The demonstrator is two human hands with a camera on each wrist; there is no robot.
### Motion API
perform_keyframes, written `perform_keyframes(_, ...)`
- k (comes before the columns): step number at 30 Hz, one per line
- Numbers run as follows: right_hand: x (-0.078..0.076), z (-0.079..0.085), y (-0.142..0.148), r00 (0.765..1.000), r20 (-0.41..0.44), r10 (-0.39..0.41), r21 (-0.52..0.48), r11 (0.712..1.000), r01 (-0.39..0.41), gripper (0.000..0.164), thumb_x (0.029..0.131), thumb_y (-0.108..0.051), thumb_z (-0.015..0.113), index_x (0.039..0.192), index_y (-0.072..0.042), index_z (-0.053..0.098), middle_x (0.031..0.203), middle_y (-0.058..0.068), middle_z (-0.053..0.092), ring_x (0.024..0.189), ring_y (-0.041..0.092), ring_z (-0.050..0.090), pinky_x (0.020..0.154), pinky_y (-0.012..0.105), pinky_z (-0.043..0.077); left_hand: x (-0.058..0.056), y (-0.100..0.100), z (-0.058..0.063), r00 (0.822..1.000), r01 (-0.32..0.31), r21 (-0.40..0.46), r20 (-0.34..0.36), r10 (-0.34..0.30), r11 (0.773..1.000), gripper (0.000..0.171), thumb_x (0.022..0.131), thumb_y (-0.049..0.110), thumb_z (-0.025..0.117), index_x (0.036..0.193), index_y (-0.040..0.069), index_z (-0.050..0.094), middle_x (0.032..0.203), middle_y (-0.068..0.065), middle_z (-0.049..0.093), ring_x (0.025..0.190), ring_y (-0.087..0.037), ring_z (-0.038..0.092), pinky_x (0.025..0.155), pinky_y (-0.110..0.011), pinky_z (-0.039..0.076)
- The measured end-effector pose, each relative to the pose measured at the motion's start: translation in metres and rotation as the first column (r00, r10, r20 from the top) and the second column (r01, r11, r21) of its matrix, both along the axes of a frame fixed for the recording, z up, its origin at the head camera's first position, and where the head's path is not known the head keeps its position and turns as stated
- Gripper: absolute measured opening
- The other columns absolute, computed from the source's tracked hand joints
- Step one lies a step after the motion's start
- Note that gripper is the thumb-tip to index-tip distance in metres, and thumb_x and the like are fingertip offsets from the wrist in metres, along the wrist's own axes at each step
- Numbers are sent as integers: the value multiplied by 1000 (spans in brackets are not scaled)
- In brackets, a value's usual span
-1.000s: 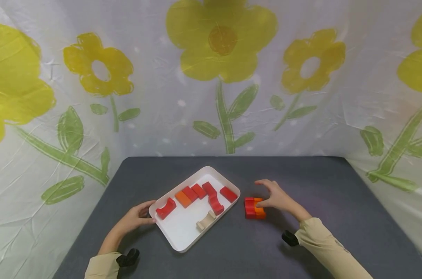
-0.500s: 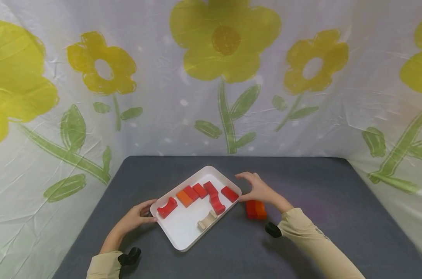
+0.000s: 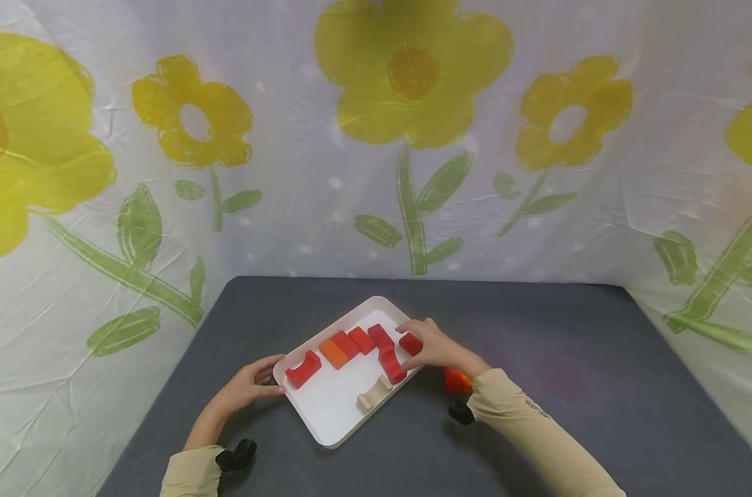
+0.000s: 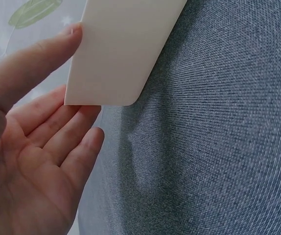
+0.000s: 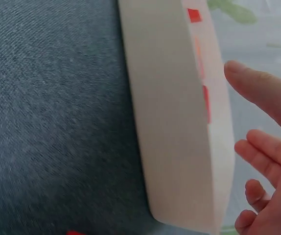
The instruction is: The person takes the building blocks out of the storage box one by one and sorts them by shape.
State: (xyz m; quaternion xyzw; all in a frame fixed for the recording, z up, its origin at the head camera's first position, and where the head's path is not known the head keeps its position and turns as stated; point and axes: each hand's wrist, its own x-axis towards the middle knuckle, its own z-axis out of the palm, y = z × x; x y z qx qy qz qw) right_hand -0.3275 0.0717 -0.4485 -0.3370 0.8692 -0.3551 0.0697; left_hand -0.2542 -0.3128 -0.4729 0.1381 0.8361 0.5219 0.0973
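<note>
A white tray (image 3: 316, 418) lies slanted on the dark table, holding red, orange and beige blocks. My left hand (image 3: 242, 388) rests at its left corner; in the left wrist view the thumb (image 4: 69, 41) lies against the tray wall, fingers extended behind the corner. Over the tray's right end is my right hand (image 3: 436, 346), thumb and fingers spread around a red block (image 3: 411, 344), which it partly covers. Whether they touch cannot be told. In the right wrist view, the fingers (image 5: 265, 164) appear apart, beyond the tray wall.
Inside the tray are a red arched block (image 3: 304, 369), an orange block (image 3: 333, 353), a beige arched block (image 3: 374, 393) and several red ones. Right of it, partly under the right wrist, sit a red block (image 3: 453, 381) and an orange block (image 3: 467, 385). A flowered curtain (image 3: 326, 228) stands behind.
My right hand has moved left, from the red and orange blocks on the table to over the tray's right end. The left hand stays at the tray's corner.
</note>
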Motion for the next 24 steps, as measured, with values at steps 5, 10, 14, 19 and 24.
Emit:
perform_keyframes(5, 0, -13, -7, 997, -45, 57, 47, 997, -55, 62, 65, -21, 79, 116, 1, 54, 112, 14, 55, 98, 29, 42, 80, 38, 38, 2, 1, -1, 1000, 12, -4, -10, -12, 1000, 64, 76, 7, 71, 126, -13, 38, 125, -32, 40, 115, -45, 37, 89, -47, 36)
perform_keyframes(10, 1, -21, -14, 991, -89, 95, 76, 993, -88, 58, 64, -23, 80, 112, 0, 57, 108, 12, 57, 99, 26, 47, 89, 46, 29, 4, 1, -1, 1000, 22, -1, -11, -22, 1000, 63, 76, 6, 70, 126, -14, 37, 125, -32, 40, 115, -46, 37, 89, -48, 36)
perform_keyframes(14, 0, -22, -18, 990, -116, 78, 114, 991, -64, 56, 63, -25, 80, 109, -2, 59, 105, 9, 59, 97, 23, 50, 92, 47, 28, 4, 2, 1, 1000, 0, -2, 1, 0, 1000, 64, 76, 6, 71, 127, -13, 37, 126, -32, 39, 116, -46, 36, 90, -48, 35)
perform_keyframes(19, -1, -21, -21, 992, -120, 40, 159, 987, -21, 55, 62, -29, 80, 108, -6, 61, 104, 5, 60, 95, 22, 46, 82, 39, 38, 2, 3, 2, 1000, -7, -12, 2, 7, 1000, 64, 76, 7, 70, 127, -13, 37, 127, -31, 39, 117, -44, 36, 90, -47, 34)
perform_keyframes(24, -1, -20, -22, 992, -120, 28, 145, 989, -10, 54, 63, -28, 80, 107, -6, 61, 103, 5, 61, 93, 21, 47, 80, 39, 39, 0, 2, 1, 1000, -10, -18, 3, 10, 1000, 63, 77, 9, 70, 127, -12, 37, 127, -30, 40, 117, -43, 37, 89, -46, 35)
